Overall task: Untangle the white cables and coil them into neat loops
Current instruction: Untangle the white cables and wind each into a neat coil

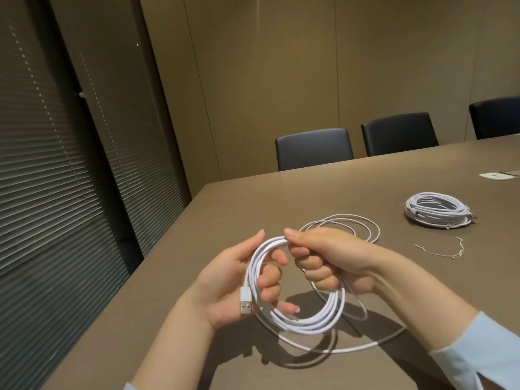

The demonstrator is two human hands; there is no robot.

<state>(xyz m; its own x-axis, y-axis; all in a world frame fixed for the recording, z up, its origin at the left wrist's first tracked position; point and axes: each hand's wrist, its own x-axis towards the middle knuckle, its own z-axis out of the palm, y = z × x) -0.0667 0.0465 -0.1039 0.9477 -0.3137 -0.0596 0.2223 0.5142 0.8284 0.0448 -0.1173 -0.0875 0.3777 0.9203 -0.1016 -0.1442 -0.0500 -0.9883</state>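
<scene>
Pale blue sleeves (478, 358), bare forearms.

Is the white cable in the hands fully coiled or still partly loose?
Partly loose: the cable forms loops in both hands, but slack lies on the table.

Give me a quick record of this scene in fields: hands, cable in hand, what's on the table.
left hand: holds the coil, fingers through the loops
right hand: grips the coil's top
coil: white, several loops, held above the table
plug: USB end, at the left palm
loose cable: uncoiled, on the table
finished coil: lying far right
tie: thin, beside the finished coil
chairs: three, far side
</scene>
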